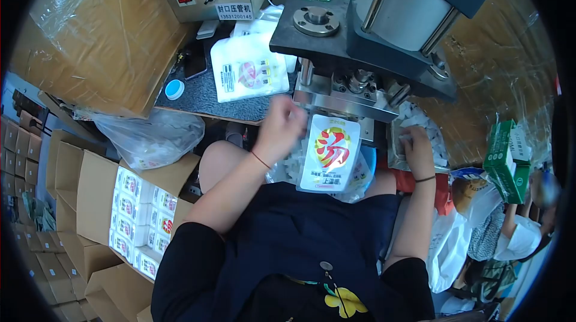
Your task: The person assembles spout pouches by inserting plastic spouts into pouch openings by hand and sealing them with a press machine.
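At frame centre I see my left hand [281,130] curled beside the printed pouch [331,153], my right hand [418,148] at pale pieces [415,115] right of centre, both grasps unclear.

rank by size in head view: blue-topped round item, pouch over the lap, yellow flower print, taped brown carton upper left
1. Taped brown carton
2. Pouch
3. Yellow flower print
4. Blue-topped round item

Apparent size only.

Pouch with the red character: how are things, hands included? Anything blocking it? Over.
Left hand blurred beside pouch, contact unclear. Right hand at small pale pieces. Pouch in front of press, nothing covering its printed face.
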`<state>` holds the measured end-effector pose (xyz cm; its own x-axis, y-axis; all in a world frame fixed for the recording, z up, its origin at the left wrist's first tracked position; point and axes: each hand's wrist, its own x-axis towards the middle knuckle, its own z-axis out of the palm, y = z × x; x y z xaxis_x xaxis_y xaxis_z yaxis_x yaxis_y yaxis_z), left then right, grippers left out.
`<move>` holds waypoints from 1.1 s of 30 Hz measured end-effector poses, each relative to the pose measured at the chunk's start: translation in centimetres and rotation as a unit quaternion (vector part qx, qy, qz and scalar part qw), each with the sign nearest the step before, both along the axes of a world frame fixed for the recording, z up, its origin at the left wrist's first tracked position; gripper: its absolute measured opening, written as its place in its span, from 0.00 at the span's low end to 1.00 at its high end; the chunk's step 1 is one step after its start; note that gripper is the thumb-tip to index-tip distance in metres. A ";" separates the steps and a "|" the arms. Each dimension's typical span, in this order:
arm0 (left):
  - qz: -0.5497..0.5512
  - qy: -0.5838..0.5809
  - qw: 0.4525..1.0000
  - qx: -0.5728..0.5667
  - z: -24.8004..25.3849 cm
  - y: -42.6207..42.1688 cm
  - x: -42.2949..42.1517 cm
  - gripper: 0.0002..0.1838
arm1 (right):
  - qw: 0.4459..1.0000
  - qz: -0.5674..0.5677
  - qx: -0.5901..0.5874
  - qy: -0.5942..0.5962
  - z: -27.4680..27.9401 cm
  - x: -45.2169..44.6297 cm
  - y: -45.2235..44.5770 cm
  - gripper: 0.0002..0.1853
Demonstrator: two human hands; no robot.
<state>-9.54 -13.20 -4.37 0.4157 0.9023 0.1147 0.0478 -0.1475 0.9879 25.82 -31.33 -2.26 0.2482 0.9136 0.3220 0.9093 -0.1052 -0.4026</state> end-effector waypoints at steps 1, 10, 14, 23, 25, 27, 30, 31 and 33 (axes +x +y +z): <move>0.117 0.102 0.980 0.127 1.6 2.1 -1.2 0.23 | 1.000 -0.003 0.019 0.002 -0.2 0.1 0.0 0.13; -0.001 0.350 0.832 0.432 -0.5 0.6 -8.8 0.22 | 0.995 -0.038 0.086 0.045 4.0 -4.7 -2.7 0.15; -0.023 0.107 0.981 0.159 0.5 -1.9 -7.3 0.10 | 0.994 0.080 0.049 0.056 5.5 -9.9 -0.9 0.13; -0.229 0.055 0.963 -0.127 1.8 -8.5 -0.9 0.16 | 0.971 0.148 0.096 0.164 8.6 -15.2 2.9 0.07; -0.259 -0.063 0.933 -0.243 1.6 -9.4 -0.3 0.17 | 0.979 0.163 0.082 0.087 8.5 -13.3 2.4 0.07; -0.325 -0.056 0.891 -0.311 1.7 -9.9 -0.3 0.18 | 0.974 0.198 0.019 0.110 8.2 -12.2 1.6 0.07; -0.371 -0.074 0.842 -0.385 1.1 -10.7 0.4 0.16 | 0.961 0.230 -0.023 0.152 8.2 -11.3 0.9 0.10; -0.363 -0.086 0.840 -0.394 0.8 -10.5 0.5 0.16 | 0.987 0.147 -0.018 0.058 7.8 -10.2 0.7 0.11; -0.342 -0.112 0.837 -0.413 -0.1 -9.9 0.6 0.16 | 0.991 -0.019 -0.007 -0.130 6.0 -7.1 0.5 0.14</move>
